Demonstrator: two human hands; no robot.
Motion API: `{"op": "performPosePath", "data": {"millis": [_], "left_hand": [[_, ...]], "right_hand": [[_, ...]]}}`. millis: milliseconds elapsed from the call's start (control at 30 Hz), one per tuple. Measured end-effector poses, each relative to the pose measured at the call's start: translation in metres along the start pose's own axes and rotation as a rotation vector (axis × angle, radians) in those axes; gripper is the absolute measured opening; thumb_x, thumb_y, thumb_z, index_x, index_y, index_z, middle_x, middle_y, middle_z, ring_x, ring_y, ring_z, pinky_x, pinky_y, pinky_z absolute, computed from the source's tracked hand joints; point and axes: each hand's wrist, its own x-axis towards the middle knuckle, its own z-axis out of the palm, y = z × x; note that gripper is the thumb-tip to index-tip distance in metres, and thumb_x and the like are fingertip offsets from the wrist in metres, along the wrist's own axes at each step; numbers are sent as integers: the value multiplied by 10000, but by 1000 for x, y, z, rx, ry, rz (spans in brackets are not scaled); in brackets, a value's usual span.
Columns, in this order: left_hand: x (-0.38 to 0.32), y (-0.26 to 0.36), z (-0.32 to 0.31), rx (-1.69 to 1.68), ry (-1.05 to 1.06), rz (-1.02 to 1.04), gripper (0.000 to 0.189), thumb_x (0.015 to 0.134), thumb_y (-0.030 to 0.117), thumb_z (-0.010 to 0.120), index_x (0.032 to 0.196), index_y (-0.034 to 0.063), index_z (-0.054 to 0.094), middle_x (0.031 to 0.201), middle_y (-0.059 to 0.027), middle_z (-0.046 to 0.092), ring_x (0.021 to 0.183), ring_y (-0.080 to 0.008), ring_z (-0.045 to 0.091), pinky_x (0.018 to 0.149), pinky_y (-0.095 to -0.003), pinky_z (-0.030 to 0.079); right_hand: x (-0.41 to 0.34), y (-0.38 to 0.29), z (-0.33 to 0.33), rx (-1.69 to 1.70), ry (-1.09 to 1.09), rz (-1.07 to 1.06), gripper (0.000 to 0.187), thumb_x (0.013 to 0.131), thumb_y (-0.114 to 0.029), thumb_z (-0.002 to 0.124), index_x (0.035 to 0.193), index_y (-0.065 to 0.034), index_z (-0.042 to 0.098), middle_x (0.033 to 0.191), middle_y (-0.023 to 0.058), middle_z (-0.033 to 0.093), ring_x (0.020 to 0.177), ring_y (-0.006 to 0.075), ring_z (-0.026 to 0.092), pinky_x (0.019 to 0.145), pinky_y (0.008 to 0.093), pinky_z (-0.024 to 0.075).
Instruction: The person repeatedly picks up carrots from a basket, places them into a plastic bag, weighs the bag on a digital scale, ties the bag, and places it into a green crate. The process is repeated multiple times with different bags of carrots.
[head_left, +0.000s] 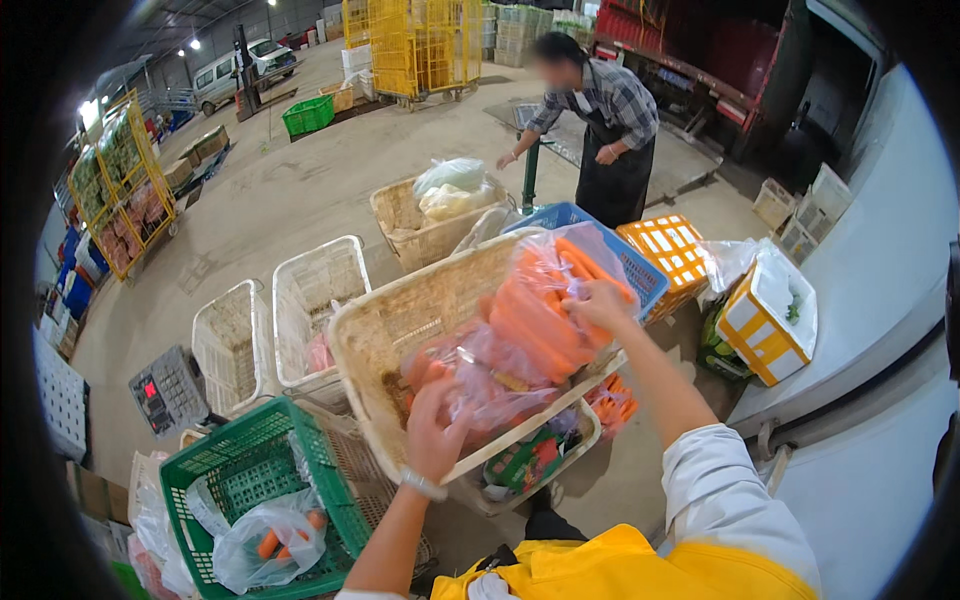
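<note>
A large, dirt-stained white plastic crate (420, 300) stands before me. My right hand (604, 306) grips the gathered top of a clear plastic bag of carrots (532, 315) above the crate's right end. My left hand (437, 427) is at the crate's near left side, against a pinkish plastic bag (491, 394); whether its fingers grip the film is hard to see. Something thin and shiny lies across that bag. Lower left, a green plastic basket (289, 427) holds a clear bag with a few carrots (274, 536).
Two white crates (232, 345) and a scale with a lit red display (169, 394) stand left. Beyond are a blue crate (645, 274) and an orange-taped box (664, 251). A person in a dark apron (611, 172) bends near a green post (531, 176). More carrots (611, 405) lie below the crate's right side.
</note>
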Motion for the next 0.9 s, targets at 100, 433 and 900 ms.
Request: {"op": "performPosePath", "data": {"millis": [100,433,900], "left_hand": [[92,-3,78,-153,-77,-134,360,843,151,600,1153,-3,501,1132,-112,530,1032,-154,516,822,-279,461],[247,-22,178,822,-179,-209,781,710,463,685,1268,5,387,1166,-248,506,1086,-370,497,933,-418,400],[276,-180,160,-872,94,-1092,189,897,194,476,845,73,611,706,-55,621,533,-176,558,492,-326,476]], "right_hand": [[13,-6,17,263,318,-58,224,808,-279,568,872,-69,610,798,166,620,758,332,601,670,431,457],[-2,14,5,86,572,-216,161,758,-172,614,879,-71,579,830,101,591,826,302,557,723,407,447],[-13,-2,40,50,138,-249,447,732,-244,631,1122,-64,503,928,118,580,872,257,558,686,383,424]]}}
